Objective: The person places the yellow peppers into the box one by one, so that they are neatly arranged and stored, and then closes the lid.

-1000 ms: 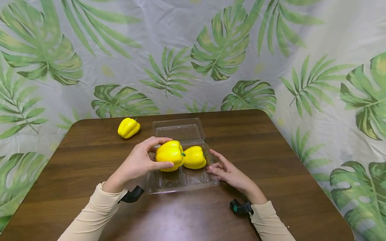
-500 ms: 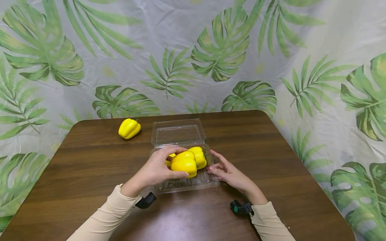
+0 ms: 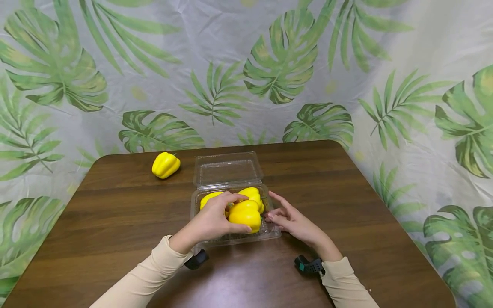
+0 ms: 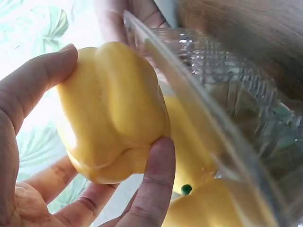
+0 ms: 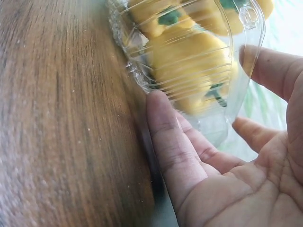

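The left hand (image 3: 213, 219), partly closed, grips one pepper (image 3: 245, 215) across its sides, presumably for security, over the near-right part of the tray (image 3: 246, 241). The right hand (image 3: 295, 225), loosely spread, touches the tray's right side, gripping nothing, likely bracing it. The folded-back lid (image 3: 228, 169) gives access.

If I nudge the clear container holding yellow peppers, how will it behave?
The container will probably flex, since its plastic looks thin and see-through. It may slide rather than tip, sitting low and wide on the table. Its lid, lying open on the far side, might swing if lifted.
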The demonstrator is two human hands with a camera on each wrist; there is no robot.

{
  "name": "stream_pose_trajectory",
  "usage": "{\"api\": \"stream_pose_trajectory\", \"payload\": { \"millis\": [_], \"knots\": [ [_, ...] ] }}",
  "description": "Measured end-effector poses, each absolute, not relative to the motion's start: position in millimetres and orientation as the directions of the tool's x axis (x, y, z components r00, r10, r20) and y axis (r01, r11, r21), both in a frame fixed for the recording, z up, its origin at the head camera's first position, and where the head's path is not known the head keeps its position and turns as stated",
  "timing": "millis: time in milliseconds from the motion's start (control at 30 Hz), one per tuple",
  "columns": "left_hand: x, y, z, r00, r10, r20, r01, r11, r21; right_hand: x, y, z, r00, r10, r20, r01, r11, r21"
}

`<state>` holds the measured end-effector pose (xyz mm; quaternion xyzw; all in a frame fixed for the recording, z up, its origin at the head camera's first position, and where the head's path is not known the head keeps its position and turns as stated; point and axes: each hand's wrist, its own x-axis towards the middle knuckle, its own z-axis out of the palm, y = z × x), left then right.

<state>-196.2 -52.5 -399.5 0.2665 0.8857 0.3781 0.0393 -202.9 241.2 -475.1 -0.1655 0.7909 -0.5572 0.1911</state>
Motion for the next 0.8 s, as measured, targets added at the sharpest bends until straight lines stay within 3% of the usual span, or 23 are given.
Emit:
{"api": "stream_pose_trajectory", "payload": {
  "millis": [800],
  "knots": [
    [-196,-40,-411,-0.873,0.485,0.06,0.376,0.588,0.716,-203,241,-477,-0.861,-0.496,-0.112,-0.036,0.28,-0.959]
  ]
}}
